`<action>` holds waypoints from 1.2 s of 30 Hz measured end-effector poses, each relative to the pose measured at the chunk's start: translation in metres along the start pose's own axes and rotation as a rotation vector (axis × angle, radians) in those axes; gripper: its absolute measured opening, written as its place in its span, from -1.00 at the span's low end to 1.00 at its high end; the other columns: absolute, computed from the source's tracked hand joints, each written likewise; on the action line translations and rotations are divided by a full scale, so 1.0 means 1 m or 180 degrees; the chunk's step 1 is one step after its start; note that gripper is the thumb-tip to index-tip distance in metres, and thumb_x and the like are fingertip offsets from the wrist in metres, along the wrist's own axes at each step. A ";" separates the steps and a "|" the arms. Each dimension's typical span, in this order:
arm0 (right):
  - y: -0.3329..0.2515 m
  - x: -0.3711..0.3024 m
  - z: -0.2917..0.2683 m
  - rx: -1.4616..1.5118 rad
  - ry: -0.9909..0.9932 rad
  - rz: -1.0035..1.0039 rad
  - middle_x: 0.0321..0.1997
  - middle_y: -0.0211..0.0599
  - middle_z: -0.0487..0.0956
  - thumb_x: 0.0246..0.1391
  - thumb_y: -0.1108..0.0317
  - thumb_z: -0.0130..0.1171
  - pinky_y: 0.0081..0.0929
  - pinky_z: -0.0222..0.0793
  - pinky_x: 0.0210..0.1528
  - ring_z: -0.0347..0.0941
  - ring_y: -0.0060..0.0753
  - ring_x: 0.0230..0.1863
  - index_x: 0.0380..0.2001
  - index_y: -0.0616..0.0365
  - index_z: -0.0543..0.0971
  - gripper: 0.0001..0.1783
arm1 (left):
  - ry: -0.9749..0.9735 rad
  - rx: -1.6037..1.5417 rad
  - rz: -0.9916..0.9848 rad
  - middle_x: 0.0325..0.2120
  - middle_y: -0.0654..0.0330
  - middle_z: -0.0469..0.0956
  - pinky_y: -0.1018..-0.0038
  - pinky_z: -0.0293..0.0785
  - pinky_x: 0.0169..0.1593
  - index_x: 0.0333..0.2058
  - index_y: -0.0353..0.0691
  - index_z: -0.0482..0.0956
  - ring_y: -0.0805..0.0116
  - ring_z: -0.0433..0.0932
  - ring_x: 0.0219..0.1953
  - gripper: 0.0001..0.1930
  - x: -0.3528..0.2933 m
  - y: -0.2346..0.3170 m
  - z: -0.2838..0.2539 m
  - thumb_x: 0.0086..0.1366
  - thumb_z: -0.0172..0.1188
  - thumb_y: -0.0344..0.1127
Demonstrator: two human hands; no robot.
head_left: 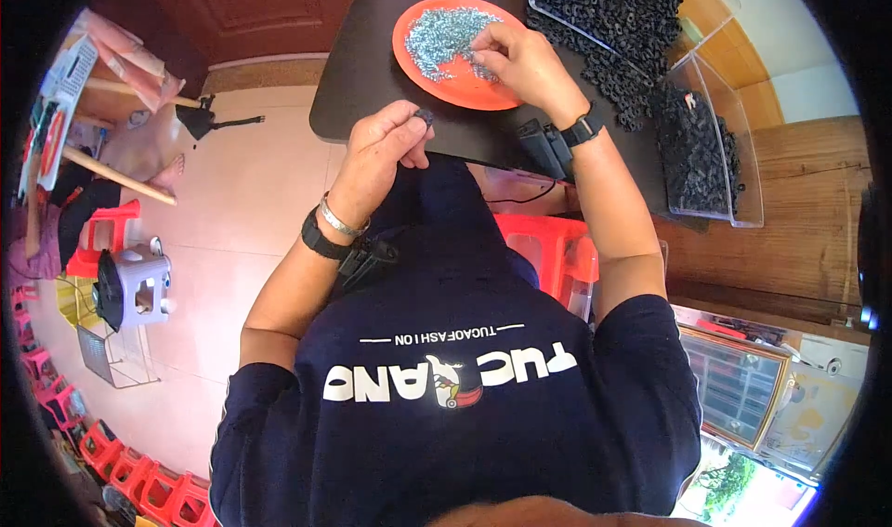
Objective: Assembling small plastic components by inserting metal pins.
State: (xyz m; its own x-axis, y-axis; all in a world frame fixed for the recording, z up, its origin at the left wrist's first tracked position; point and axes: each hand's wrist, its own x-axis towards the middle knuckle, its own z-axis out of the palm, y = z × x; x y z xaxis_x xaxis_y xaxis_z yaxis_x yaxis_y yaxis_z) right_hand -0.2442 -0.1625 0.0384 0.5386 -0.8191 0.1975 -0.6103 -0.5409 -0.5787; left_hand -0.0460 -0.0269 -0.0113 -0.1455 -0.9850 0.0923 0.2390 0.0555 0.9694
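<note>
Black piece point(424, 116) | left fingers point(405, 137) pinching it | right fingers point(497, 36) at silvery pieces point(439, 36), grip unclear | dark shirt point(465, 462): white lettering point(373, 385)

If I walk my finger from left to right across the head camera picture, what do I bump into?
Lavender stool → left hand pinching a small dark piece → right hand over the orange plate of silvery bits → nearer clear bin of black pieces.

Red stools point(130, 468) line the lower left; lavender stool point(141, 270) on pale floor point(223, 295); brown door point(265, 11) at upper left.
</note>
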 end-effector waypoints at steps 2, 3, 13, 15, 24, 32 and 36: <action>0.014 0.000 -0.003 0.0105 -0.0067 -0.0005 -0.48 -0.36 0.56 0.04 0.40 0.14 -0.57 0.38 -0.38 0.47 -0.59 -0.44 -0.32 0.23 0.56 -0.85 | -0.0033 0.0075 0.0035 -0.65 0.32 0.42 0.64 0.27 -0.44 -0.39 -0.31 0.48 0.58 0.40 -0.57 -0.74 0.004 0.002 0.002 0.29 -0.02 -0.21; 0.018 -0.001 -0.004 0.0208 -0.0150 -0.0019 -0.49 -0.43 0.55 0.05 0.40 0.14 -0.60 0.37 -0.39 0.43 -0.65 -0.44 -0.30 0.23 0.56 -0.84 | -0.0056 0.0134 0.0106 -0.65 0.32 0.42 0.65 0.26 -0.44 -0.39 -0.31 0.47 0.59 0.39 -0.57 -0.75 0.006 0.002 0.003 0.30 -0.02 -0.22; 0.013 -0.006 -0.014 0.0633 -0.0184 0.0379 -0.48 -0.47 0.53 0.08 0.35 0.15 -0.69 0.32 -0.37 0.37 -0.71 -0.45 -0.33 0.25 0.55 -0.83 | -0.0180 0.0484 0.0112 -0.62 0.31 0.43 0.64 0.29 -0.41 -0.35 -0.28 0.46 0.56 0.41 -0.53 -0.74 0.019 0.009 0.009 0.31 -0.04 -0.18; 0.010 -0.011 -0.017 0.1925 -0.0340 0.0284 -0.49 -0.43 0.56 0.07 0.31 0.16 -0.68 0.34 -0.42 0.39 -0.70 -0.50 -0.35 0.25 0.55 -0.80 | -0.0240 0.0516 0.0200 -0.60 0.31 0.43 0.65 0.29 -0.40 -0.34 -0.28 0.46 0.57 0.41 -0.53 -0.73 0.020 0.009 0.011 0.32 -0.04 -0.17; -0.008 -0.017 -0.004 0.1293 0.0158 -0.0126 -0.48 -0.48 0.52 0.10 0.39 0.13 -0.70 0.33 -0.38 0.39 -0.72 -0.45 -0.32 0.26 0.53 -0.85 | -0.0277 0.0987 0.0554 -0.59 0.28 0.44 0.60 0.32 -0.39 -0.33 -0.30 0.45 0.55 0.41 -0.50 -0.76 0.031 0.006 0.019 0.32 -0.05 -0.23; 0.000 -0.008 -0.007 0.0774 0.0235 0.0209 -0.55 -0.48 0.50 0.13 0.33 0.09 -0.71 0.27 -0.49 0.35 -0.73 -0.52 -0.27 0.22 0.52 -0.82 | -0.0172 0.0969 0.0491 -0.51 0.30 0.49 0.63 0.33 -0.34 -0.26 -0.28 0.48 0.57 0.45 -0.43 -0.77 0.034 0.011 0.018 0.32 -0.04 -0.24; -0.011 -0.006 -0.015 0.0958 0.0024 0.0204 -0.57 -0.50 0.48 0.13 0.33 0.10 -0.73 0.24 -0.51 0.32 -0.76 -0.55 -0.26 0.20 0.52 -0.82 | -0.0089 0.1958 0.1205 -0.39 0.22 0.49 0.57 0.37 -0.24 -0.21 -0.35 0.48 0.47 0.46 -0.33 -0.75 0.054 0.019 0.007 0.28 -0.01 -0.27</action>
State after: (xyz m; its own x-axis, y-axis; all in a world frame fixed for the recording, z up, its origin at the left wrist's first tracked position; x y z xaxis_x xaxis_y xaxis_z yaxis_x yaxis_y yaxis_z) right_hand -0.2492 -0.1546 0.0560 0.4996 -0.8517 0.1583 -0.4429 -0.4082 -0.7983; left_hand -0.0564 -0.0777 0.0142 -0.1862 -0.8759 0.4451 -0.3047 0.4821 0.8214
